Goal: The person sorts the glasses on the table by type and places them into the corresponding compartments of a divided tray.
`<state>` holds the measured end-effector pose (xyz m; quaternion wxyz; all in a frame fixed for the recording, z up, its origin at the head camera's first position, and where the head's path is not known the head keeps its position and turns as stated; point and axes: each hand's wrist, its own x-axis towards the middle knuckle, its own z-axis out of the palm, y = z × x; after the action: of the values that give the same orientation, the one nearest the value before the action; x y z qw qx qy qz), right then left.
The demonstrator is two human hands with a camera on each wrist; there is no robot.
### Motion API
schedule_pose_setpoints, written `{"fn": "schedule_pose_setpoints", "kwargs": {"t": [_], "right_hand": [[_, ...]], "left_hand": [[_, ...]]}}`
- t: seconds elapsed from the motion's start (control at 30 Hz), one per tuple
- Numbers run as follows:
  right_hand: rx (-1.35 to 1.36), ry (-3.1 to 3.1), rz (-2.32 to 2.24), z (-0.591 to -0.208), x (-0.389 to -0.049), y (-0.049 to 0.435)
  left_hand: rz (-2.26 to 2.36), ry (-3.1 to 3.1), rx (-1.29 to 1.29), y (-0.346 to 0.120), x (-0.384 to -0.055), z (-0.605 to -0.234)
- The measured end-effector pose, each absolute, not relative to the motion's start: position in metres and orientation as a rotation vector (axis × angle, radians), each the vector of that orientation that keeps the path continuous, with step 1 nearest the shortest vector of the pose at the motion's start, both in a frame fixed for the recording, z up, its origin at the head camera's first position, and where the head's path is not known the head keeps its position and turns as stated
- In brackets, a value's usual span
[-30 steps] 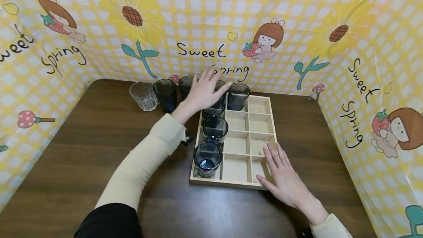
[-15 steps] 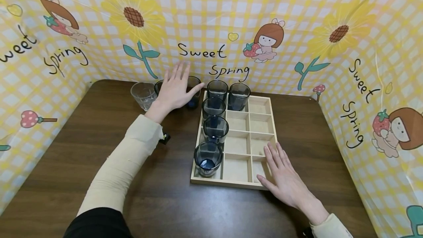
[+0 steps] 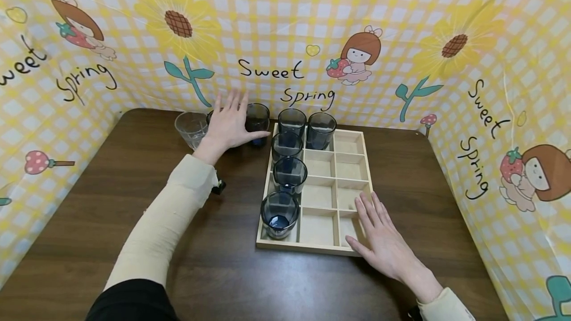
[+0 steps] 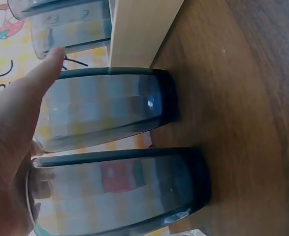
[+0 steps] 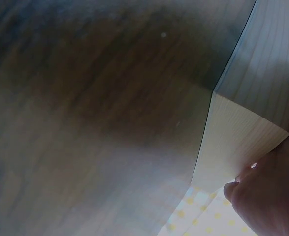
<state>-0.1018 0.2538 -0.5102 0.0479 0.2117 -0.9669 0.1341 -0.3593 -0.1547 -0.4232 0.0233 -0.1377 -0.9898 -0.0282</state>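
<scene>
A pale wooden tray (image 3: 308, 248) lies flat, split into 12 compartments in 3 columns of 4. In it, 5 smoky dark glasses (image 3: 280, 214) stand upright: 4 fill the left column, 1 sits in the far middle compartment. Left of the tray stand 2 loose dark glasses (image 4: 105, 108), upright, then 1 clear glass (image 3: 189, 128). The left hand (image 3: 227, 125) is at the rim of the dark glass beside the clear one; the right hand (image 3: 384, 241) rests at the tray's near right corner.
</scene>
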Motion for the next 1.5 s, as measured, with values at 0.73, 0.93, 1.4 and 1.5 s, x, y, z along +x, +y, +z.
{"fn": "schedule_pose_setpoints", "kwargs": {"t": [0.73, 0.93, 1.4, 1.5], "right_hand": [[0.664, -2.927, 0.423, -0.510, -0.100, 0.252], [0.669, -2.921, 0.425, -0.510, -0.100, 0.253], [0.673, -2.896, 0.434, -0.511, -0.101, 0.254], [0.670, -2.901, 0.430, -0.510, -0.101, 0.254]], "left_hand": [[-0.419, -2.970, -0.363, -0.143, -0.365, -0.426], [-0.643, -2.923, -0.357, -0.141, -0.364, -0.423], [-1.444, -2.527, -0.311, -0.129, -0.343, -0.395], [-1.553, -2.467, -0.294, -0.126, -0.341, -0.391]]}}
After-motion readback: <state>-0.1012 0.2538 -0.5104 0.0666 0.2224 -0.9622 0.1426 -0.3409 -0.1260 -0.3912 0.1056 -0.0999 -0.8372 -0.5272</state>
